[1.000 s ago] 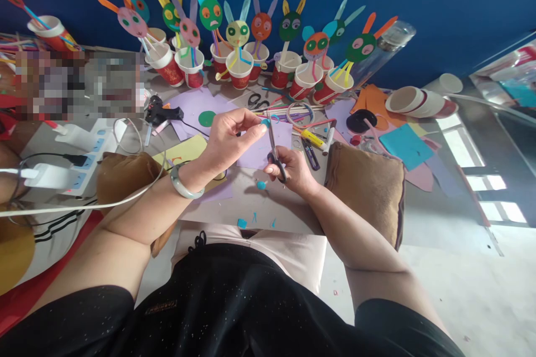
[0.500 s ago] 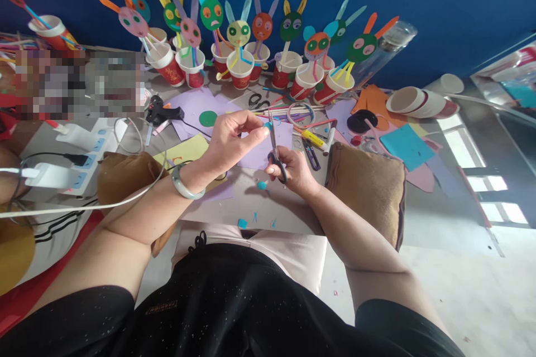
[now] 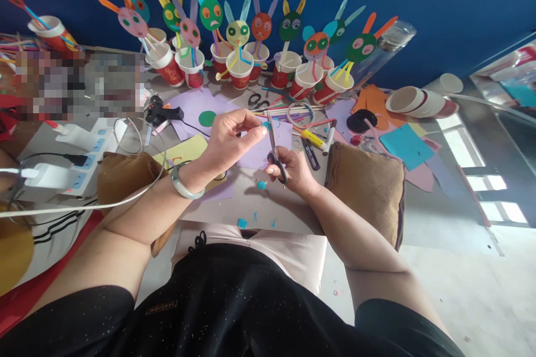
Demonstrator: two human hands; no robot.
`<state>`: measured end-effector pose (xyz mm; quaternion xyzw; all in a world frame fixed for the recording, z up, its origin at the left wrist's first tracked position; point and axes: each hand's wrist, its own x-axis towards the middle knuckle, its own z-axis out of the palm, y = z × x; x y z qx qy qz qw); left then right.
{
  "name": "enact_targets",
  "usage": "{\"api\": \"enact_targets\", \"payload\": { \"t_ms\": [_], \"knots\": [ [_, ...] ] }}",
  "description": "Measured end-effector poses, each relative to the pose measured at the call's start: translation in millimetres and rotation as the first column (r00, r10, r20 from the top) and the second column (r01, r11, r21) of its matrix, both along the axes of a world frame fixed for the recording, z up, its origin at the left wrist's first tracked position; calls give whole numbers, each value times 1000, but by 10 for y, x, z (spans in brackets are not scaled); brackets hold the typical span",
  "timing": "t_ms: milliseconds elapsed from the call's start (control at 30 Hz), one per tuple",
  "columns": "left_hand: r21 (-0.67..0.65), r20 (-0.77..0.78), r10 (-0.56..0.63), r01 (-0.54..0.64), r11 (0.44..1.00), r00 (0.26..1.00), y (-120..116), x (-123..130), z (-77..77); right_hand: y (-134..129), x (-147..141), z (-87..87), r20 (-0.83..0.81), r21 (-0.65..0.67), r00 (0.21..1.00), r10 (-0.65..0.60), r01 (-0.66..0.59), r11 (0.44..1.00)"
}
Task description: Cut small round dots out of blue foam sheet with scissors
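Note:
Between thumb and fingertips, my left hand (image 3: pixel 234 136) pinches a small piece of blue paper (image 3: pixel 266 125). My right hand (image 3: pixel 295 170) is closed round the handles of a pair of scissors (image 3: pixel 273 142), whose blades point up beside the blue piece. Whether the blades touch the paper I cannot tell. Below the hands, a small blue paper disc (image 3: pixel 262 184) lies on the table (image 3: pixel 226 215). Near the front edge are a blue scrap (image 3: pixel 242 223) and thin blue offcuts (image 3: pixel 255 216). A green paper circle (image 3: pixel 207 118) rests on purple paper (image 3: pixel 192 103) to the left.
Red paper cups (image 3: pixel 240 70) holding paper rabbit figures line the back. On the left are a black glue gun (image 3: pixel 161 111) and a power strip (image 3: pixel 94 153). To the right lie a yellow tube (image 3: pixel 313 139), a purple cutter (image 3: pixel 310 154), a brown cushion (image 3: pixel 366 189) and blue paper (image 3: pixel 407 146).
My left hand has shifted very slightly left with the blue paper piece. My right hand and the scissors look almost the same.

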<state>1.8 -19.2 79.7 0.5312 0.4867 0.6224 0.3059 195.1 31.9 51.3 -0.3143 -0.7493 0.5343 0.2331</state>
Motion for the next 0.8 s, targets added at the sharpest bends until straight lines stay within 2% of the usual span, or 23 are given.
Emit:
{"api": "enact_targets", "payload": {
  "t_ms": [400,800],
  "knots": [
    [31,-23,19,-18,999,1000,8,-8,-2,-2,-7,4,0,8,1000,-7,7,1000],
    [3,-6,55,-55,998,998,-9,-8,14,6,-10,5,1,13,1000,-17,17,1000]
  ]
}}
